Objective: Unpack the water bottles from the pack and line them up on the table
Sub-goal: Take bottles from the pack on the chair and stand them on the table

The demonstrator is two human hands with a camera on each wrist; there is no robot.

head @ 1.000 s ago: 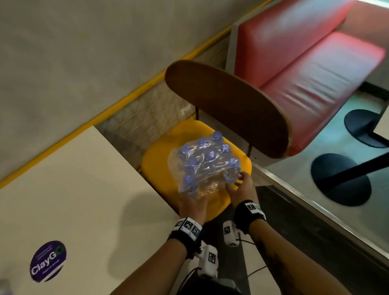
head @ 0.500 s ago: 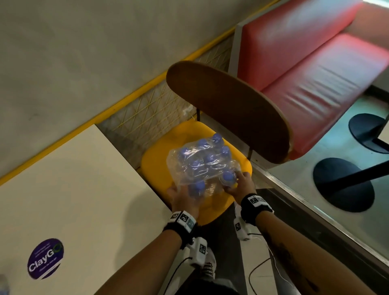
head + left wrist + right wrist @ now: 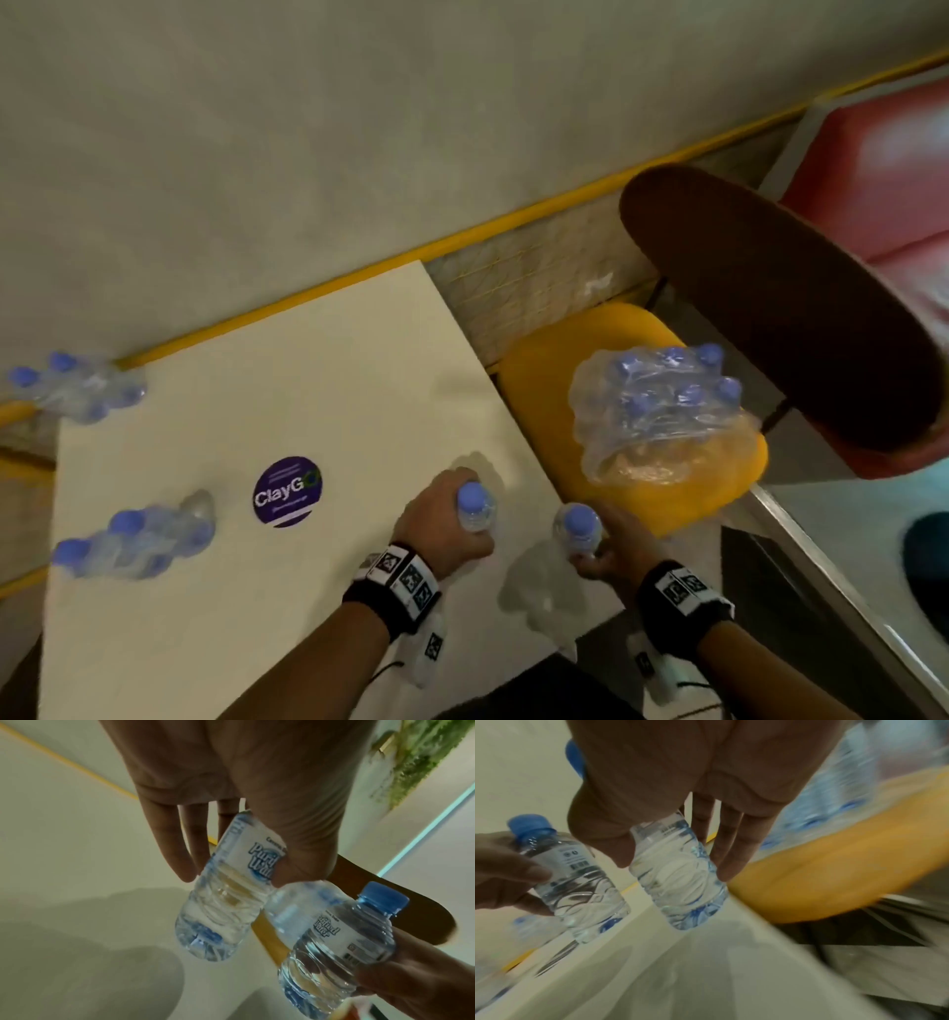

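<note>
A person stands at the near right corner of a pale table point(image 3: 287, 360), holding one small water bottle in each hand. The left hand point(image 3: 441, 519) curls its fingers and thumb round the left bottle point(image 3: 475, 509), which hangs above the table close to its right edge. In the left wrist view this bottle point(image 3: 226, 902) is tilted, its cap hidden behind the palm, and part of its label is covered by the thumb. The right hand point(image 3: 613, 550) grips the right bottle point(image 3: 577, 529) just beside the table's right edge. In the right wrist view that bottle's point(image 3: 677, 874) top is hidden by the hand point(image 3: 680, 780); only its ribbed lower half shows.

The pack point(image 3: 662, 411) sits on the yellow seat of a chair point(image 3: 637, 329) beside the table's right edge. Its clear wrap is loose and crumpled, and the blue caps inside are blurred, so their number is hard to make out.

Two blurred groups of bottles stand on the table: one point(image 3: 133, 534) near the left edge, another point(image 3: 77, 390) at the far left corner. Their outlines smear together. A round purple sticker point(image 3: 286, 491) lies on the table between the nearer group and the left hand. The chair's dark backrest point(image 3: 770, 318) is cut off on the right.
</note>
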